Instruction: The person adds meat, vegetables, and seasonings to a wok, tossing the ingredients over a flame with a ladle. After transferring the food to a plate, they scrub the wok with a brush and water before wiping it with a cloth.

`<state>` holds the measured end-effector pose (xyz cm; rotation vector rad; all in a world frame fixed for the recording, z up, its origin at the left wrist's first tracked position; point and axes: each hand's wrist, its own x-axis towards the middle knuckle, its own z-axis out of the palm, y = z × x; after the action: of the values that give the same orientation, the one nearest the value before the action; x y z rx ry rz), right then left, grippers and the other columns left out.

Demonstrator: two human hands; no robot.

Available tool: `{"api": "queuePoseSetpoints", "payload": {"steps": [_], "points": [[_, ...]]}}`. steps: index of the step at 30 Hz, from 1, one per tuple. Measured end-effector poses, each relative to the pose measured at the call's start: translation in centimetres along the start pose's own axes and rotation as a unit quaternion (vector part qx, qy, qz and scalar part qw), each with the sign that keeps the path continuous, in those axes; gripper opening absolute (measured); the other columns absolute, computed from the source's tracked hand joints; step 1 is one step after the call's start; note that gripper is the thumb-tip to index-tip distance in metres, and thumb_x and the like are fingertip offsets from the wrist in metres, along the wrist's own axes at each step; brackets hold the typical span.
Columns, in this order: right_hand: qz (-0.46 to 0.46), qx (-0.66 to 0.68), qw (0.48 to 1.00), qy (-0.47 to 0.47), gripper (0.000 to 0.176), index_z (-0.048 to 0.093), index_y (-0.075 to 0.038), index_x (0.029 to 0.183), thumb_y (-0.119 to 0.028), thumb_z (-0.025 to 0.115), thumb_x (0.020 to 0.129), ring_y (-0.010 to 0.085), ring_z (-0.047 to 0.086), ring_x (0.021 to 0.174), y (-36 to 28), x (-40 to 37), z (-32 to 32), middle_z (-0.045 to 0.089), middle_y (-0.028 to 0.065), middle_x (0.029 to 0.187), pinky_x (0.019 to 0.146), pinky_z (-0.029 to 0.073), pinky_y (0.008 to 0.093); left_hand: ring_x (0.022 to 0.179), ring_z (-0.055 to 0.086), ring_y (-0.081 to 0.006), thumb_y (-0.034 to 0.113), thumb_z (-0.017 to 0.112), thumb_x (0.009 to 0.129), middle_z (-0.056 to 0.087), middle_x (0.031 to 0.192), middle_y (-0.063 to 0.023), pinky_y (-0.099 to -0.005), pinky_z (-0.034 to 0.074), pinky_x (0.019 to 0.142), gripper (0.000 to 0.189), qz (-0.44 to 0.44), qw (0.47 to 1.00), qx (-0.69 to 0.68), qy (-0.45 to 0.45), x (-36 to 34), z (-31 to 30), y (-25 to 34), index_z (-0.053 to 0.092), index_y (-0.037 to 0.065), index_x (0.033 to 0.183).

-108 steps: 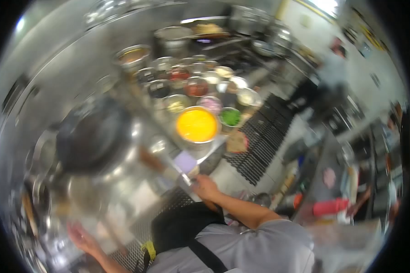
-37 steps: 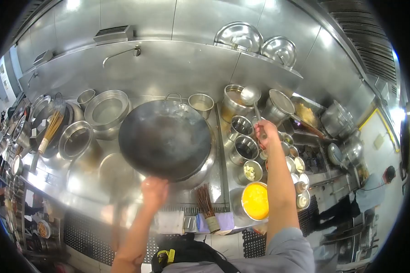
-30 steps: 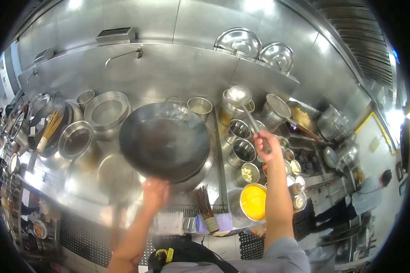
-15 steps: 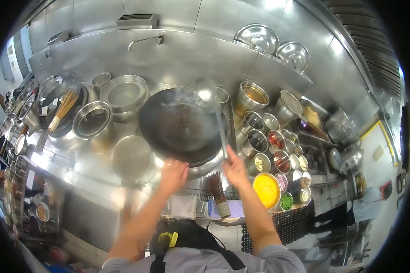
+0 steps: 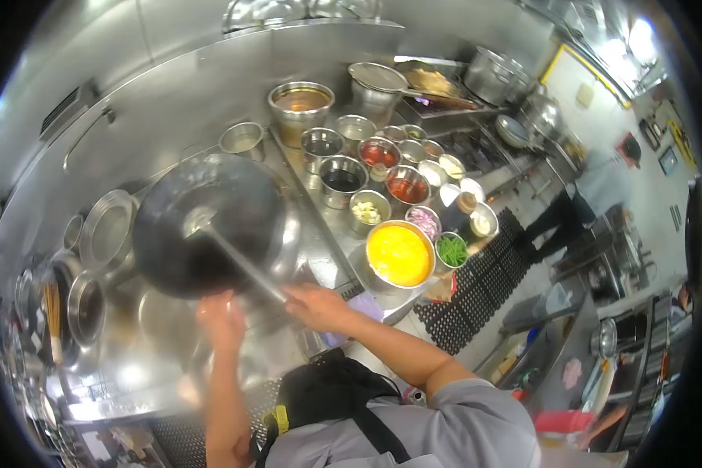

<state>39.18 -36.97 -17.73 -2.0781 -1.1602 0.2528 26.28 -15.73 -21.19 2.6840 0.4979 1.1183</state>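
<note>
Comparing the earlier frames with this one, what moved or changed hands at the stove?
The right hand swung the ladle from over the pots on the right leftward and down; its bowl now sits inside the wok. The left hand keeps its hold at the wok's near rim, the right stays on the ladle, and the yellow bowl is unmoved.

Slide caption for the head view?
Right hand holds a ladle in the wok; left hand grips its near rim.
</note>
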Motion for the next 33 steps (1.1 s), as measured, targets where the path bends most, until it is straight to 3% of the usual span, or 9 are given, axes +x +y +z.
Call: {"api": "queuePoseSetpoints", "payload": {"steps": [3,4,8,14,18,21,24,27,33], "points": [[0.022,0.085,0.996,0.021,0.042,0.06,-0.007,0.125,-0.031,0.06,0.09,0.0308,0.064,0.092,2.9,-1.5,-3.7,0.066,0.0129,0.091,0.078,0.05,0.0405,0.094,0.058,-0.0308,0.008,0.065,0.081,0.064,0.095,-0.0117,-0.0463,0.039,0.098,0.021,-0.01,0.997,0.05,-0.063,0.0,0.4,-0.6,0.066,0.007,0.102],[0.018,0.082,0.995,0.048,0.038,0.063,-0.006,0.12,-0.029,0.061,0.09,0.0308,0.065,0.084,3.9,-2.1,-4.9,0.067,0.0148,0.094,0.075,0.051,0.0391,0.094,0.057,-0.032,0.007,0.064,0.081,0.064,0.095,-0.0128,-0.0466,0.039,0.097,0.021,-0.013,0.994,0.07,-0.08,-0.1,0.6,-0.7,0.065,0.006,0.102],[0.104,0.114,0.984,0.089,0.03,0.066,-0.003,0.112,-0.022,0.061,0.089,0.0305,0.066,0.073,7.1,-4.5,-8.4,0.068,0.0182,0.093,0.068,0.052,0.0379,0.092,0.057,-0.0328,0.006,0.062,0.081,0.063,0.093,-0.0133,-0.0468,0.04,0.094,0.018,-0.018,0.992,0.119,-0.039,-1.1,2.6,-1.5,0.065,0.005,0.099],[0.124,0.103,0.984,0.075,0.026,0.066,-0.001,0.108,-0.019,0.061,0.089,0.0326,0.066,0.08,8.9,-7.0,-9.3,0.068,0.018,0.092,0.071,0.051,0.0384,0.09,0.058,-0.0334,0.006,0.062,0.081,0.064,0.091,-0.014,-0.0466,0.04,0.093,0.015,0.003,0.991,0.133,-0.009,0.1,2.0,0.5,0.065,0.003,0.095],[0.125,0.082,0.986,0.073,0.025,0.066,-0.001,0.105,-0.018,0.061,0.088,0.0342,0.065,0.083,8.1,-8.5,-8.8,0.068,0.0176,0.092,0.073,0.051,0.0394,0.09,0.058,-0.0338,0.006,0.062,0.081,0.064,0.091,-0.0144,-0.0465,0.04,0.093,0.016,0.022,0.996,0.086,0.026,-0.1,1.8,0.1,0.065,0.003,0.096],[0.109,0.058,0.989,0.078,0.025,0.067,-0.001,0.105,-0.018,0.061,0.087,0.0337,0.065,0.083,6.8,-9.3,-8.5,0.068,0.018,0.094,0.073,0.051,0.04,0.092,0.058,-0.0338,0.006,0.063,0.081,0.063,0.093,-0.0147,-0.0464,0.04,0.094,0.017,-0.02,1.0,0.005,-0.012,-2.1,3.3,-3.9,0.065,0.004,0.098],[0.129,0.06,0.988,0.051,0.025,0.067,-0.001,0.104,-0.018,0.062,0.087,0.0325,0.066,0.079,5.3,-9.7,-8.0,0.068,0.018,0.094,0.072,0.052,0.0388,0.093,0.057,-0.0339,0.007,0.063,0.082,0.063,0.095,-0.0144,-0.0464,0.039,0.095,0.018,-0.004,0.998,0.059,-0.011,-0.1,0.9,-0.3,0.065,0.005,0.1],[0.143,0.058,0.987,0.039,0.025,0.068,-0.001,0.104,-0.016,0.064,0.086,0.03,0.067,0.074,4.0,-9.9,-6.7,0.069,0.018,0.094,0.069,0.053,0.0364,0.101,0.058,-0.0333,0.008,0.064,0.08,0.065,0.1,-0.0134,-0.0466,0.038,0.098,0.024,-0.03,0.999,0.0,-0.022,0.0,-0.1,0.3,0.066,0.008,0.104],[0.047,0.099,0.993,0.035,0.023,0.067,-0.002,0.106,-0.014,0.066,0.086,0.0258,0.066,0.069,0.7,-8.1,-2.9,0.069,0.0164,0.09,0.065,0.053,0.0324,0.116,0.053,-0.0317,0.008,0.065,0.077,0.06,0.116,-0.0118,-0.0476,0.035,0.105,0.041,-0.008,0.999,-0.042,-0.022,-0.4,-2.5,0.1,0.061,0.008,0.118]]}}
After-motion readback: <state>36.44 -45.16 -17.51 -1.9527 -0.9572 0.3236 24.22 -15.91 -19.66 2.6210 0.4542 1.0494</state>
